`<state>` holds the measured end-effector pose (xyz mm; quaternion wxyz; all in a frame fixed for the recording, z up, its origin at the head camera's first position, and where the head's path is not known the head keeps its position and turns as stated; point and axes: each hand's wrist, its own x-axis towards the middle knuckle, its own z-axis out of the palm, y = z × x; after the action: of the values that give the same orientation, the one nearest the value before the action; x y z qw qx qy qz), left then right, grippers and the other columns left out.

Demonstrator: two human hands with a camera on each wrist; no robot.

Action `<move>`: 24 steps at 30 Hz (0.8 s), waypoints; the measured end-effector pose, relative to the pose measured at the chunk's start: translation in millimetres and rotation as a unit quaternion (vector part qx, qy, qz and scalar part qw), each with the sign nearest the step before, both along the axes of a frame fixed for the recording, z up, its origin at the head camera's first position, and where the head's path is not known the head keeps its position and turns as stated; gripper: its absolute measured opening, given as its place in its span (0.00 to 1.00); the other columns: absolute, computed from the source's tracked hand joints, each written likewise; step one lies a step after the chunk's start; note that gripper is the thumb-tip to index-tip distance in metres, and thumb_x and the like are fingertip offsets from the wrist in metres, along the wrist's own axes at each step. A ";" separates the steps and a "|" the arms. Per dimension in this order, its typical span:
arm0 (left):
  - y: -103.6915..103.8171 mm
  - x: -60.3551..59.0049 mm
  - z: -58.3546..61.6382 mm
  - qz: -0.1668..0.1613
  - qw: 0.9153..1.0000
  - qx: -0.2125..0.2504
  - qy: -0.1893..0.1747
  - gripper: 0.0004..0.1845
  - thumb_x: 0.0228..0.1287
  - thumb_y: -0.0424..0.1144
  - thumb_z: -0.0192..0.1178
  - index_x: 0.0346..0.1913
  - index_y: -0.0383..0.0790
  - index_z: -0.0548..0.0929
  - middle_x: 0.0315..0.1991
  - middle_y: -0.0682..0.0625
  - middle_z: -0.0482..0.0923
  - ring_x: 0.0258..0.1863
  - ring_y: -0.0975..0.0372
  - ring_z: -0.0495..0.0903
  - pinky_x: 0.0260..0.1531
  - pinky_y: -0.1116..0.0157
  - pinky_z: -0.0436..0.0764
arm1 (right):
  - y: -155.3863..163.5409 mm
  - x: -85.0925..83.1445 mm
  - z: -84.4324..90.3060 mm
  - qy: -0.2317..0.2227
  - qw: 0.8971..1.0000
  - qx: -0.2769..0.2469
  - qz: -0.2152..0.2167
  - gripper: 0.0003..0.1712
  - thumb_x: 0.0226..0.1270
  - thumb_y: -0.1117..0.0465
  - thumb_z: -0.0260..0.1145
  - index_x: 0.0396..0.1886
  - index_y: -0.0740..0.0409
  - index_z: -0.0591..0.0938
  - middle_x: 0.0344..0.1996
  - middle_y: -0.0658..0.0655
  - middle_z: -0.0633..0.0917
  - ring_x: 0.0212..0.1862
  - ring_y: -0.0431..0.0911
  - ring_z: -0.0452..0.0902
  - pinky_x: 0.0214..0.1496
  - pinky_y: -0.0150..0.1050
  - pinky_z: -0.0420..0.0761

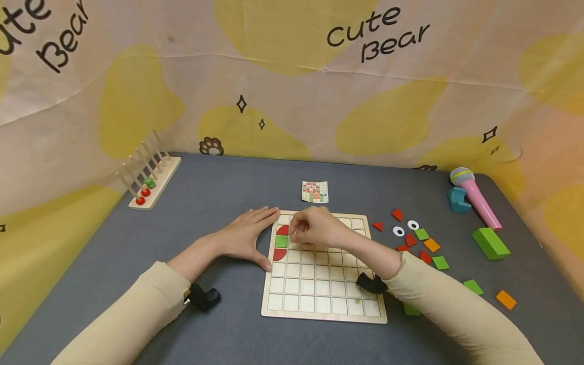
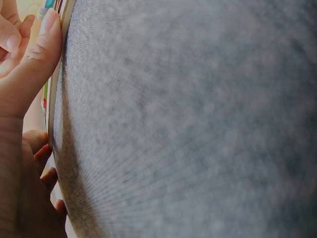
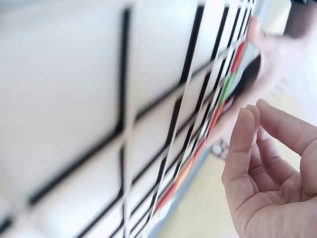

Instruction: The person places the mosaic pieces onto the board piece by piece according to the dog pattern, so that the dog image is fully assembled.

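A wooden grid board [image 1: 301, 317] lies on the table, with a red rounded piece [image 1: 279, 254], a green square [image 1: 281, 241] and another red piece [image 1: 283, 230] in its left column. My left hand [image 1: 244, 235] is spread, its thumb and fingertips touching the board's left edge. Over the upper left squares is my right hand [image 1: 319, 228], fingers bent and tips together. In the right wrist view its fingertips [image 3: 246, 116] meet, with no piece plainly visible. Whatever may be between them is hidden or too small to tell.
A printed card [image 1: 315, 192] lies behind the board. Loose red, green and orange pieces [image 1: 431, 245] and white eye discs [image 1: 398, 231] lie to the right. Farther right are a green block [image 1: 490, 243], a blue piece [image 1: 458, 200] and a pink microphone [image 1: 481, 203]. A peg rack [image 1: 155, 187] stands back left.
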<state>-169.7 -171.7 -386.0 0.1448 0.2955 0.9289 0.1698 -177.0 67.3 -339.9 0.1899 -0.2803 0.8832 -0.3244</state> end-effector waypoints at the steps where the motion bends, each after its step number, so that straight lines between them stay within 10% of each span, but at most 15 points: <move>1: 0.4 -0.1 0.2 0.001 1.000 -0.003 -0.001 0.70 0.37 0.71 0.73 0.80 0.47 0.48 0.82 0.50 0.45 0.82 0.50 0.44 0.79 0.43 0.46 | 5.4 -2.1 1.4 -0.004 1.000 0.001 -0.008 0.02 0.60 0.62 0.72 0.33 0.53 0.86 0.22 0.50 0.86 0.22 0.39 0.79 0.31 0.29 0.77; 24: 1.1 0.9 2.1 -0.007 1.000 0.000 0.005 0.69 0.37 0.70 0.74 0.80 0.45 0.49 0.82 0.48 0.45 0.81 0.47 0.45 0.78 0.40 0.47 | 178.4 -55.6 12.8 0.009 0.996 0.069 -0.052 0.10 0.64 0.63 0.70 0.43 0.60 0.86 0.37 0.55 0.89 0.36 0.41 0.81 0.37 0.30 0.81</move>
<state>-168.8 -170.6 -383.9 0.1410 0.3027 0.9276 0.1676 -232.6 245.8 -327.1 0.1839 -0.2230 0.9185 -0.2699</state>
